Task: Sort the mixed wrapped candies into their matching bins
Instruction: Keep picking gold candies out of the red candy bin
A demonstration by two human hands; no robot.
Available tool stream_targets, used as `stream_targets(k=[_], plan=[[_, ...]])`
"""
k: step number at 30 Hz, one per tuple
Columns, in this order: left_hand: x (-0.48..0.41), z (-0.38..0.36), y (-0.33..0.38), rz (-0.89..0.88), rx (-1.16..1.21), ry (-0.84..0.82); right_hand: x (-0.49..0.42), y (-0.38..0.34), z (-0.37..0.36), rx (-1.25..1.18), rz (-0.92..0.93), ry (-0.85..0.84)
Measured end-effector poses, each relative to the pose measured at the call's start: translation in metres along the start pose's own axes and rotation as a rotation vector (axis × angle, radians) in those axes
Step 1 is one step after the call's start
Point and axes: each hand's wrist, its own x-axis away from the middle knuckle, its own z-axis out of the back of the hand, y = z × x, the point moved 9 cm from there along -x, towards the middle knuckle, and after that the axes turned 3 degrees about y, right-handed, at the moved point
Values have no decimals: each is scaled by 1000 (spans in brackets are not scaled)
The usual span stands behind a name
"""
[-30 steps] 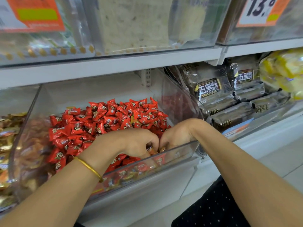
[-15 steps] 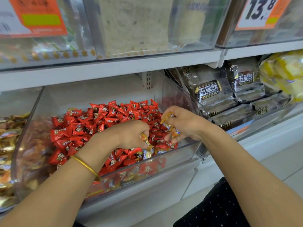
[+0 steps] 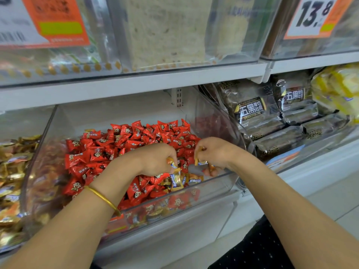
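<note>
**Hands raised and parted over the candy bin**

Both hands have come up since a second ago, when they were pressed together low at the front of the bin [image 3: 213, 121]. They now hover slightly apart above it. The left hand [image 3: 157, 160] pinches one gold candy [image 3: 172, 163] in its curled fingers. The right hand [image 3: 215, 152] is curled round its own held candies [image 3: 200, 162], whose gold ends poke out below the fingers.

The clear bin is heaped with red candies [image 3: 124, 144]. These are small pillow-shaped wrappers, each printed with a round emblem. A few loose gold candies [image 3: 177, 181] with blue labels lie among the red ones at the front, just under the hands.

The left bin [image 3: 25, 121] holds a pile of gold wrappers [image 3: 13, 171]. The right bin [image 3: 291, 158] holds dark bread packs [image 3: 252, 111], with yellow packs [image 3: 338, 90] beyond them. A gold bracelet [image 3: 103, 198] circles the left wrist. On the shelf above, an orange-and-white price tag [image 3: 312, 14] reads 13.8.
</note>
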Motion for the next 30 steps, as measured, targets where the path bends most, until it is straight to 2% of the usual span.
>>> stream_targets(k=[3,5,8,11,14,16,20,22,25,27,30], plan=[[0,3,-1,10,60,18,-1,-4,7,-105,45,41],[1,5,-3,16,89,30,0,-7,4,-60,76,-19],[1,8,-4,30,119,58,-1,-3,-13,211,82,-172],[1,14,-4,36,170,113,-7,-5,-24,481,135,-210],[3,24,-5,45,252,204,-8,-9,-30,616,172,-228],[3,30,-9,69,405,270,-10,-8,-34,696,195,-235],[6,28,-19,180,1050,300,-17,-3,-36,747,198,-219],[7,26,-20,231,1362,296,-16,-3,-26,670,173,-139],[11,23,-16,247,1694,259,-16,-3,-14,256,143,-47],[12,21,-13,264,1867,243,-12,-2,-10,-88,105,-45],[13,16,-11,328,2043,207,-10,-3,-5,-321,79,-18]])
